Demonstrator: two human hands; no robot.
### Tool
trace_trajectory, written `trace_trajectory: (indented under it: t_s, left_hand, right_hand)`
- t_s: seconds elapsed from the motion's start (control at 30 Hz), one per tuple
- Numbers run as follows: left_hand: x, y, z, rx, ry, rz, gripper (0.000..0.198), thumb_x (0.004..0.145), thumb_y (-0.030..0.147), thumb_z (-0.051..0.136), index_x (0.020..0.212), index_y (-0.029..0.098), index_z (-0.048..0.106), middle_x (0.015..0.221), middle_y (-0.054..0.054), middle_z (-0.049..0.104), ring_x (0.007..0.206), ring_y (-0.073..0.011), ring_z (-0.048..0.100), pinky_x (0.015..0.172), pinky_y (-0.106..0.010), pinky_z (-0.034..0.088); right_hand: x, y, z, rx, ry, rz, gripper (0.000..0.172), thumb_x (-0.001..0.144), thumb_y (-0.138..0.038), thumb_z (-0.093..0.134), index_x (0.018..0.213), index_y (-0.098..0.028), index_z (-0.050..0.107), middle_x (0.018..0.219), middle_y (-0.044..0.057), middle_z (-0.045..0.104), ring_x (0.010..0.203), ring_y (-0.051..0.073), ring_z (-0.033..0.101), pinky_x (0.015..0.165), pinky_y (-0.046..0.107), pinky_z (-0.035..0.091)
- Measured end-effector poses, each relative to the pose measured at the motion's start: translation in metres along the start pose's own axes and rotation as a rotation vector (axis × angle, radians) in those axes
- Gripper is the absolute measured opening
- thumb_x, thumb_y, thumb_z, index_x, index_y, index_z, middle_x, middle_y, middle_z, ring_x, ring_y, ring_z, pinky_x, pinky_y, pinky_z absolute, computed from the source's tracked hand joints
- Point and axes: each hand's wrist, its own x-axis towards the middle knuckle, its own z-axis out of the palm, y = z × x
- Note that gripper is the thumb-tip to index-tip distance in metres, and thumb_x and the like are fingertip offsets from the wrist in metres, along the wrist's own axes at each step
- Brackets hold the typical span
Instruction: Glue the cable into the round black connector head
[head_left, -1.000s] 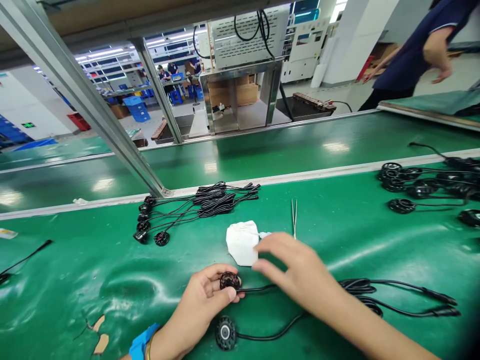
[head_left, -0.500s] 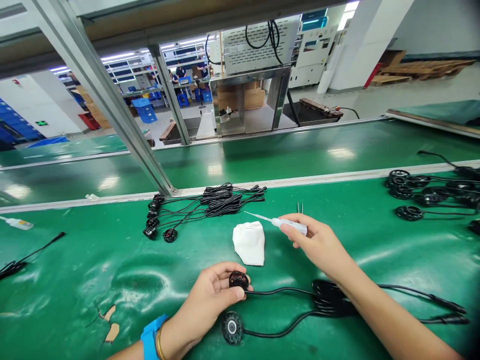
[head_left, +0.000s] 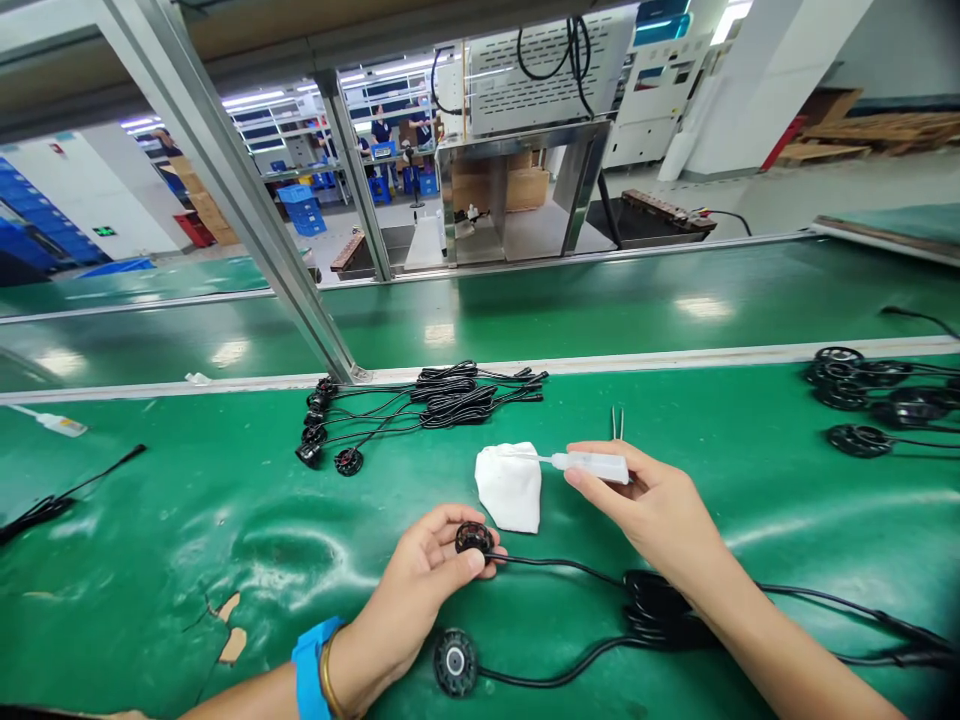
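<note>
The left hand (head_left: 424, 585) pinches a small black motor (head_left: 474, 538) by its rim, its cable trailing right, while the right hand (head_left: 652, 505) grips a white needle-tip applicator (head_left: 589, 464) whose tip lies above the motor, over a white cloth (head_left: 511, 487). Nothing appears applied yet; a second motor (head_left: 454, 662) lies below the left fingers, and finished-looking cabled motors (head_left: 330, 440) sit farther out.

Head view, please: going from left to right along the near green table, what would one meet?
Loose black cable → torn patch in the mat → left hand holding a small round black part → white cloth → right hand holding a thin-tipped applicator → round black parts at the far right.
</note>
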Motion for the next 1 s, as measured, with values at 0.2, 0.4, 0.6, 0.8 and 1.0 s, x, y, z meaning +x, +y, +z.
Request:
trace_trajectory:
  t_s: [0.2, 0.4, 0.6, 0.8, 1.0]
  left_hand:
    - [0.001, 0.001, 0.001, 0.032, 0.008, -0.006, 0.028, 0.085, 0.027, 0.076, 0.108, 0.017, 0.064, 0.105, -0.010, 0.071, 0.101, -0.0234, 0.067, 0.089, -0.035, 0.053]
    - [0.002, 0.003, 0.002, 0.046, 0.006, -0.016, 0.029, 0.085, 0.028, 0.076, 0.108, 0.017, 0.064, 0.105, -0.010, 0.072, 0.100, -0.0232, 0.067, 0.088, -0.035, 0.053]
    - [0.002, 0.000, 0.000, 0.063, 0.016, 0.005, 0.026, 0.086, 0.028, 0.074, 0.108, 0.018, 0.064, 0.106, -0.009, 0.072, 0.102, -0.0237, 0.068, 0.091, -0.037, 0.053]
    - [0.003, -0.005, -0.001, 0.034, 0.040, 0.039, 0.026, 0.086, 0.028, 0.075, 0.108, 0.021, 0.062, 0.108, -0.007, 0.068, 0.109, -0.0266, 0.068, 0.095, -0.039, 0.052]
    - [0.001, -0.006, 0.001, 0.031, 0.043, 0.063, 0.025, 0.087, 0.030, 0.075, 0.107, 0.022, 0.061, 0.106, -0.008, 0.069, 0.109, -0.0270, 0.067, 0.093, -0.038, 0.051]
  right_hand:
    - [-0.005, 0.000, 0.001, -0.108, 0.030, -0.175, 0.035, 0.080, -0.053, 0.071, 0.099, -0.023, 0.074, 0.090, 0.004, 0.067, 0.071, 0.017, 0.061, 0.063, 0.030, 0.050]
    - [-0.009, -0.004, 0.001, -0.184, 0.047, -0.310, 0.027, 0.086, -0.046, 0.068, 0.102, -0.024, 0.073, 0.088, 0.003, 0.064, 0.070, 0.016, 0.058, 0.066, 0.030, 0.049]
    - [-0.010, -0.005, 0.001, -0.183, 0.058, -0.296, 0.025, 0.086, -0.044, 0.069, 0.102, -0.025, 0.072, 0.089, 0.002, 0.064, 0.069, 0.015, 0.057, 0.065, 0.029, 0.048]
    - [-0.011, -0.010, -0.003, -0.090, 0.007, -0.184, 0.026, 0.084, -0.047, 0.069, 0.097, -0.025, 0.072, 0.090, 0.002, 0.068, 0.072, 0.017, 0.064, 0.063, 0.029, 0.050]
    - [-0.021, -0.023, -0.010, -0.085, -0.057, -0.459, 0.008, 0.086, -0.032, 0.067, 0.088, -0.025, 0.069, 0.087, 0.003, 0.067, 0.075, 0.018, 0.064, 0.062, 0.028, 0.051]
